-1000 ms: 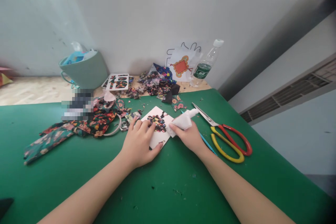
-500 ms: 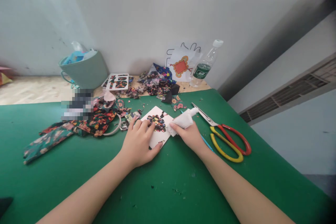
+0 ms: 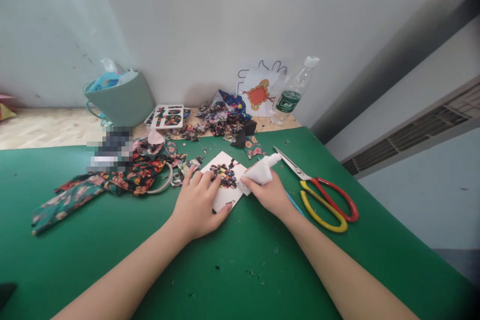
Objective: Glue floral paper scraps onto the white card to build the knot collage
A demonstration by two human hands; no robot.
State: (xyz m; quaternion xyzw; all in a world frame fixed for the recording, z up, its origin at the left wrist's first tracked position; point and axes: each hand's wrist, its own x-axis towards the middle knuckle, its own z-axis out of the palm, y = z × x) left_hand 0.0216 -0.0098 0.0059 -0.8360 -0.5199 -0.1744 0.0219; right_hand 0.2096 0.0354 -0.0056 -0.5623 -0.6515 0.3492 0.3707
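The left hand (image 3: 200, 205), its grip unclenched, rests spread across the patterned white card (image 3: 229, 194); the right hand (image 3: 275, 197) clasps a white tube (image 3: 260, 172) (scissors (image 3: 305, 177) lie nearby).

1 ea tube (image 3: 259, 172), btl (image 3: 289, 101), pr scissors (image 3: 304, 176); 2 hands (image 3: 199, 205).

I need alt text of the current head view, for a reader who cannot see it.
A person's left hand rests on a white card with a multicoloured pattern, and the right hand holds a white tube over a green tabletop. Scissors lie to the right; fabric scraps and a clear bottle are farther back.
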